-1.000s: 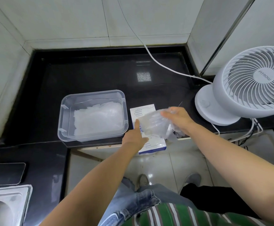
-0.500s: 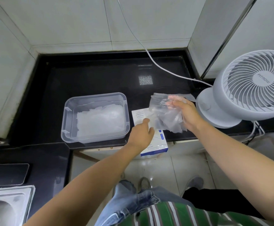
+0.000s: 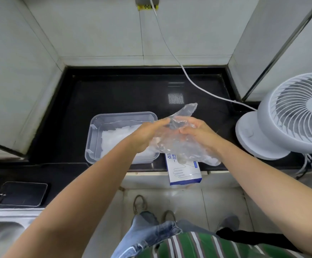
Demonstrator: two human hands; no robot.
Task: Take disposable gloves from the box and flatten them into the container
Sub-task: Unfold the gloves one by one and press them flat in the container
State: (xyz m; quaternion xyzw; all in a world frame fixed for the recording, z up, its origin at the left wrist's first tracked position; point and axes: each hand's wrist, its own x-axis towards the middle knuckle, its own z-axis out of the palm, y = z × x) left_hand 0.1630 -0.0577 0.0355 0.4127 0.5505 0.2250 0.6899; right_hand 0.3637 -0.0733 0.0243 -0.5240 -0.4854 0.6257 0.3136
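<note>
Head-height view straight down over two bare forearms; between them, in mid-air, a clear crumpled disposable glove [image 3: 177, 142], hanging over the near right corner of the container [image 3: 94, 138] and above the box [image 3: 186, 174]. Right hand [image 3: 198, 132] curled round the film, gripping it; left hand [image 3: 147, 135] stretched almost straight against the glove's left edge, thumb hidden, so impossible to say whether pinching or only touching.

Container of clear plastic, holding a flat whitish stack of gloves [image 3: 118, 138]; box white and blue, just right of it, overhanging the counter's front edge.

Likely risks: thin clingy film folding on itself or sticking to skin, then landing wrinkled rather than flat; a draught from the fan [image 3: 291, 116], if running, lifting it off the stack; a stray wrist knocking the overhanging box to the floor.

Glossy black stone counter [image 3: 114, 94] set in a corner of pale tiled walls; white fan at the right; white cable [image 3: 170, 53] trailing down the wall toward it; dark phone [image 3: 21, 194] and steel sink [image 3: 2, 229] at lower left; tiled floor and shoes below.
</note>
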